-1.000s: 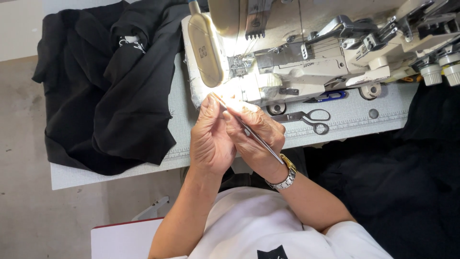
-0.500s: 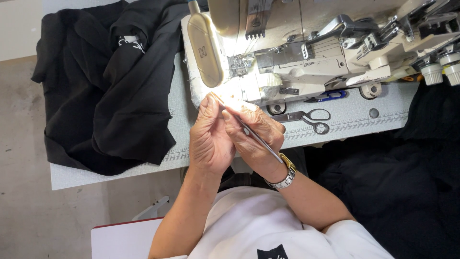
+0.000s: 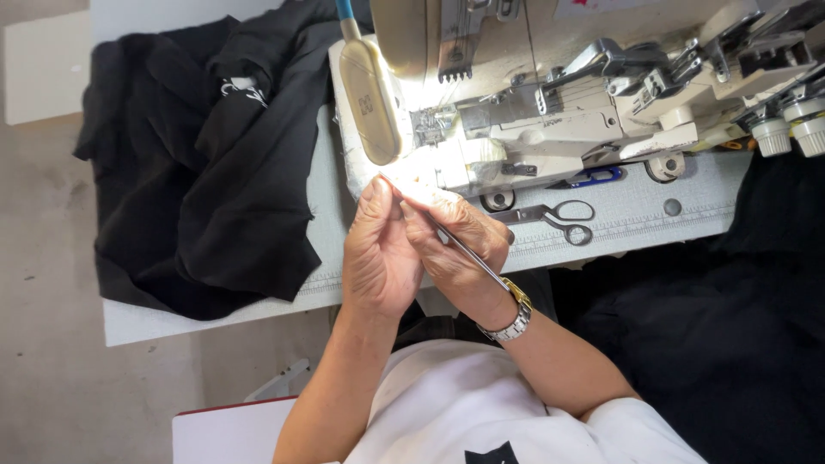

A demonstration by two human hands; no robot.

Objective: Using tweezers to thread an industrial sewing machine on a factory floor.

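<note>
My right hand [image 3: 460, 249] grips a pair of thin metal tweezers [image 3: 471, 256], tips pointing up-left toward the lit front of a cream industrial sewing machine [image 3: 550, 103]. My left hand [image 3: 378, 253] is pressed against the right hand, its fingertips pinched together at the tweezer tips; what it pinches is too small to see. Both hands hover over the front edge of the grey work table [image 3: 636, 215]. A metal watch [image 3: 514, 318] is on my right wrist.
A heap of black fabric [image 3: 206, 172] covers the table's left part. Grey scissors [image 3: 559, 216] and a blue-handled tool [image 3: 593, 178] lie by the machine base. A long beige lamp [image 3: 371, 99] hangs over the machine. More black cloth [image 3: 739, 344] fills the lower right.
</note>
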